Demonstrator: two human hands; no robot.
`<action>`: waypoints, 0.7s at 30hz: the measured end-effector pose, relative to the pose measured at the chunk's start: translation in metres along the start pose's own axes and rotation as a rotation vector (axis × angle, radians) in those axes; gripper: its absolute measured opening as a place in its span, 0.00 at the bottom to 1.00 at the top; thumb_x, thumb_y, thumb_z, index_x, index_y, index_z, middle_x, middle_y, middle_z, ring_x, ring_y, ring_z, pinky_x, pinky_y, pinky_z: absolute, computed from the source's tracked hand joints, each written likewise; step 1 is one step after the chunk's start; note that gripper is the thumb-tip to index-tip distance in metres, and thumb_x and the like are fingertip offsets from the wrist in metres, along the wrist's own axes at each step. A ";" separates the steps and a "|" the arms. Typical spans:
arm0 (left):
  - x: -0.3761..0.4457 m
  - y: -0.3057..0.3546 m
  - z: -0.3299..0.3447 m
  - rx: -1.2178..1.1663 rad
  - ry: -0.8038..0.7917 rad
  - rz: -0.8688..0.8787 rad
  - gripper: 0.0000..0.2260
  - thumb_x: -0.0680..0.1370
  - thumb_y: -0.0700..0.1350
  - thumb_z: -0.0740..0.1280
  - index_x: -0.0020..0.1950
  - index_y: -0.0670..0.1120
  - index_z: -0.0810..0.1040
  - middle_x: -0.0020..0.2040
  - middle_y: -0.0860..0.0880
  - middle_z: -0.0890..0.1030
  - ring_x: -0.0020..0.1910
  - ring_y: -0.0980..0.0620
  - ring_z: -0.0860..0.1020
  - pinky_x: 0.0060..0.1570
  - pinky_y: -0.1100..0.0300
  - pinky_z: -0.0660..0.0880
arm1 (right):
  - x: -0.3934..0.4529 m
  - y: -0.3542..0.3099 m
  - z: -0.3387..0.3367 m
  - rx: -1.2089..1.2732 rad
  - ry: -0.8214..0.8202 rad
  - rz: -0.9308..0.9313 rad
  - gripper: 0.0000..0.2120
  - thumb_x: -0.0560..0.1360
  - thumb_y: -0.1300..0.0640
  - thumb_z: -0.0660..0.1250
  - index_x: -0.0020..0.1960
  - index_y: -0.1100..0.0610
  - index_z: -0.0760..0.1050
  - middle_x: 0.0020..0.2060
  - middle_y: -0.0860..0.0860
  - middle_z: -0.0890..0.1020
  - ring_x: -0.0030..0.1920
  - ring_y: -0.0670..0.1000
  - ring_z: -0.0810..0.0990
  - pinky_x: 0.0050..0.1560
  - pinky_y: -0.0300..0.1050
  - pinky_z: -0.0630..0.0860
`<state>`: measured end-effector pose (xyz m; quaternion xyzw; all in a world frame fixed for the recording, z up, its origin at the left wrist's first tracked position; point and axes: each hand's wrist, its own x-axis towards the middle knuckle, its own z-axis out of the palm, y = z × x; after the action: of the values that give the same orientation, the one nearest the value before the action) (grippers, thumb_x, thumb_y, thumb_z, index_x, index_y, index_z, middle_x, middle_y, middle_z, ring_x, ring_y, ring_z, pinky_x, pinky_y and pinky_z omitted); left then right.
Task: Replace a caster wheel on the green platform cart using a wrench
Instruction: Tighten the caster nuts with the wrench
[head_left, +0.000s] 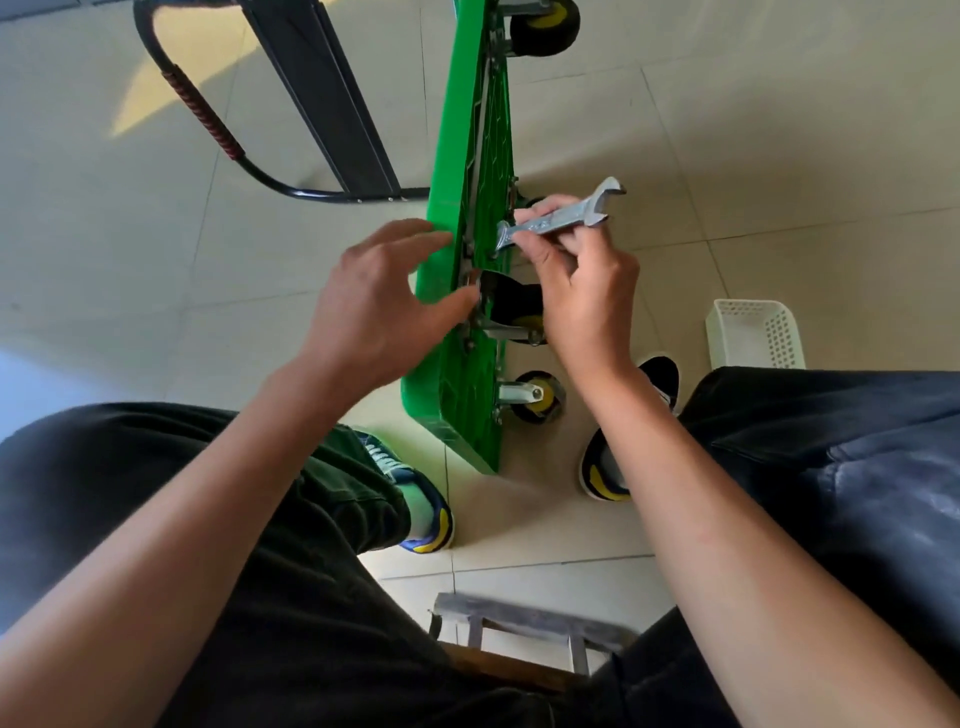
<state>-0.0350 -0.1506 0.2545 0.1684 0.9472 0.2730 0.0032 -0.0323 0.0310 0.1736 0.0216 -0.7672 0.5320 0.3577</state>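
The green platform cart (457, 156) stands on its long edge on the tiled floor, its ribbed underside facing right. My right hand (582, 291) grips a silver open-ended wrench (561, 218), whose lower jaw sits at a bolt on the underside. Just below the wrench, a black caster wheel (514, 306) with a yellow hub is partly hidden behind my right hand. My left hand (379, 301) hovers against the cart's top face, fingers spread, thumb tip near the caster's mounting plate. Another caster (535, 397) sits lower down, and a third (545, 23) at the far end.
The cart's black folding handle (202, 111) lies on the floor to the left. A white perforated basket (756, 332) stands at the right. My two shoes (426, 514) flank the cart's near end. A metal and wood stool edge (524, 631) shows between my knees.
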 end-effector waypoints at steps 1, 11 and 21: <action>-0.001 0.000 0.003 0.016 -0.016 -0.004 0.28 0.74 0.57 0.71 0.72 0.48 0.78 0.73 0.47 0.75 0.62 0.46 0.80 0.64 0.46 0.77 | 0.001 0.002 0.003 0.007 -0.012 -0.005 0.09 0.80 0.61 0.70 0.56 0.66 0.77 0.52 0.57 0.86 0.50 0.49 0.87 0.51 0.46 0.84; 0.001 -0.003 0.005 -0.038 -0.034 -0.108 0.29 0.73 0.46 0.75 0.74 0.52 0.75 0.75 0.49 0.71 0.55 0.43 0.84 0.65 0.49 0.77 | 0.000 0.009 0.012 -0.031 -0.039 -0.055 0.08 0.79 0.63 0.72 0.55 0.66 0.80 0.52 0.54 0.86 0.49 0.52 0.87 0.49 0.52 0.85; -0.004 -0.009 0.010 -0.157 0.003 -0.119 0.28 0.72 0.42 0.74 0.73 0.50 0.76 0.75 0.47 0.72 0.57 0.46 0.84 0.61 0.49 0.80 | 0.007 0.005 0.021 -0.027 -0.083 -0.034 0.10 0.78 0.61 0.72 0.56 0.67 0.80 0.51 0.55 0.87 0.51 0.50 0.87 0.54 0.39 0.82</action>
<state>-0.0328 -0.1540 0.2408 0.1104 0.9311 0.3462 0.0312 -0.0505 0.0179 0.1698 0.0519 -0.7881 0.5140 0.3349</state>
